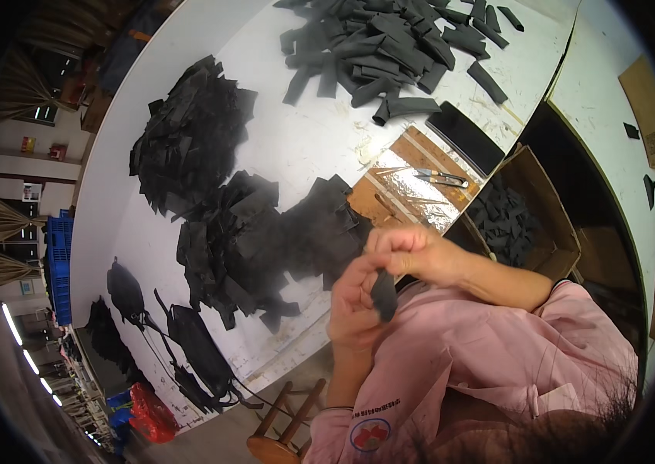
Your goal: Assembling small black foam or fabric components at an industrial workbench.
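Close to my chest, at the table's near edge, both my hands meet around a small dark grey piece of soft material [384, 296], slightly blurred. My left hand [350, 305] is closed on it, and the piece hangs past the palm. The fingers of my right hand [420, 254] are pinched together at its upper end, against the left fingertips. Just beyond lie heaps of flat black pieces [227, 247], with another black heap [192, 139] farther left. At the far side is a pile of dark grey rolled sleeves [381, 46].
A brown board [389, 203] partly covered in shiny tape bears thread snips [442, 179], beside a black phone [466, 138]. A cardboard box [547, 209] of small dark pieces stands at right. Black bags with straps [196, 340] lie at left, near a wooden stool [273, 445].
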